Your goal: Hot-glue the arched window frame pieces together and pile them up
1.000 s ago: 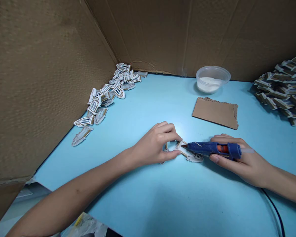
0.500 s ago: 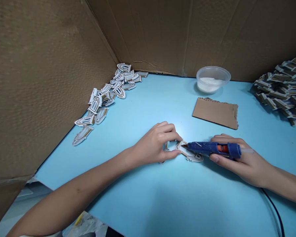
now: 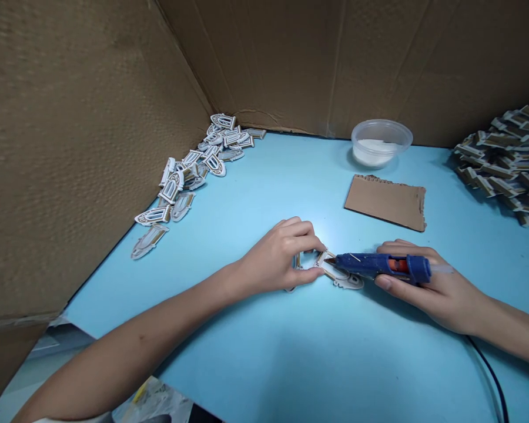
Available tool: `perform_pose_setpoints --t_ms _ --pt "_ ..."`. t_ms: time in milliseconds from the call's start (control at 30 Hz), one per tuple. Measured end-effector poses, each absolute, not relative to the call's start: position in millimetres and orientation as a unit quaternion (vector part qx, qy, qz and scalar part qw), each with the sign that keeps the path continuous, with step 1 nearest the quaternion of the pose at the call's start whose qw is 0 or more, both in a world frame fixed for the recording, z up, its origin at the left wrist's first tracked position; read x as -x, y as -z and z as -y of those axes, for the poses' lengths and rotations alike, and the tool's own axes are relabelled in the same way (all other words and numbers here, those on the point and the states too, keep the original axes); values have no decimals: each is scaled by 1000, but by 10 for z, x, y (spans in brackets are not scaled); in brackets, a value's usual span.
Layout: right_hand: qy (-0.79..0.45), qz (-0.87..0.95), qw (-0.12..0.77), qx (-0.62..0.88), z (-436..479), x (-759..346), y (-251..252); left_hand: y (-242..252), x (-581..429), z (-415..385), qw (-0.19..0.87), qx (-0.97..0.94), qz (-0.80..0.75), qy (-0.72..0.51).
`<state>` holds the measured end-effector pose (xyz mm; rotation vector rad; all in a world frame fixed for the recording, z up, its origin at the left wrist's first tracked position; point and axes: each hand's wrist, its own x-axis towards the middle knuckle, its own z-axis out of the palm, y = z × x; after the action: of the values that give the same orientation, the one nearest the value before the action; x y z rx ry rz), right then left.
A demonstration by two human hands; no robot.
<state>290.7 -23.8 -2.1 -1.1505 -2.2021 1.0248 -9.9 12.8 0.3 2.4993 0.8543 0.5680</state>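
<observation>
Right hand [image 3: 443,299] around blue glue gun [image 3: 368,265]

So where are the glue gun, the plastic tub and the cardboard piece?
Glue gun [image 3: 372,266]: head view, blue body.
Plastic tub [image 3: 399,154]: head view, right side wall.
Cardboard piece [image 3: 385,202]: head view, flat middle.

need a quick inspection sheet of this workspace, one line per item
Surface: light blue tabletop, with a shine near the middle.
Job's things: white-and-gold piece under the nozzle of a blue glue gun; loose pieces at left; stacked pieces at right.
Clutter: cardboard scrap; clear tub with white contents.
Hands: left hand pinches the piece; right hand grips the glue gun.
Cables: black cable below the right wrist.
Surroundings: cardboard walls, left and back.
</observation>
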Motion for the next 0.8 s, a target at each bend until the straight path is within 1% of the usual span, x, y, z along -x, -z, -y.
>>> perform_pose_setpoints --t_ms 500,633,733,800 --pt "-376 795 230 418 218 -2887 7 -8 111 -136 222 -903 -313 -194" --pt "-438 775 284 355 196 -2895 -36 -11 99 -139 219 -905 -309 -193" --pt "-404 777 337 345 184 -2966 -2 -3 100 -141 217 -906 -307 -194" --pt "-369 793 354 331 170 -3037 57 2 123 -153 221 -907 -301 -197"
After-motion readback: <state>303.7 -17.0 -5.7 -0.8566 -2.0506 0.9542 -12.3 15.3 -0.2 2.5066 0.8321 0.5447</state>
